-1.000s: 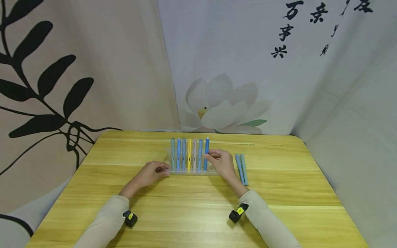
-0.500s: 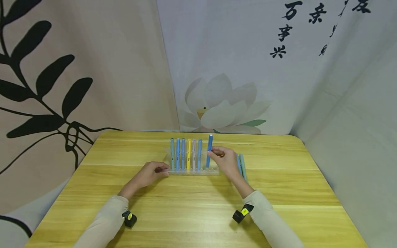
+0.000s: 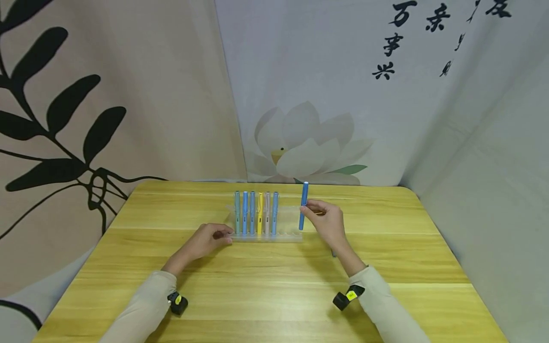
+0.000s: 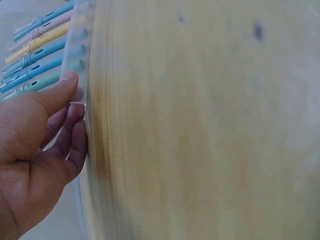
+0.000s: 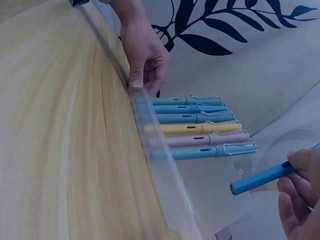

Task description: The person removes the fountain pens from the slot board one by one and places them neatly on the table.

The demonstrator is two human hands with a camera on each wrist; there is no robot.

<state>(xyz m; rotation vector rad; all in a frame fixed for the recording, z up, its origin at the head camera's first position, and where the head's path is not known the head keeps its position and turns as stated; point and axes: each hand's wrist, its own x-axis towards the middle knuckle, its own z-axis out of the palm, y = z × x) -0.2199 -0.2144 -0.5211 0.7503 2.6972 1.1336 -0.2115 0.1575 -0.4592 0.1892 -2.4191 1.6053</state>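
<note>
A slim blue plastic pen (image 3: 303, 205) is being pinched upright in the right hand (image 3: 328, 224), just right of the clear plastic rack (image 3: 291, 237) being gripped at its left end by the left hand (image 3: 206, 240), 6 pens (image 3: 256, 213) standing in it.

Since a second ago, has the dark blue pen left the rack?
Yes. The right hand has lifted the dark blue pen out, rightward past the clear rack.

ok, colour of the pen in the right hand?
Blue. The pen pinched by the right hand shows best in the right wrist view.
</note>
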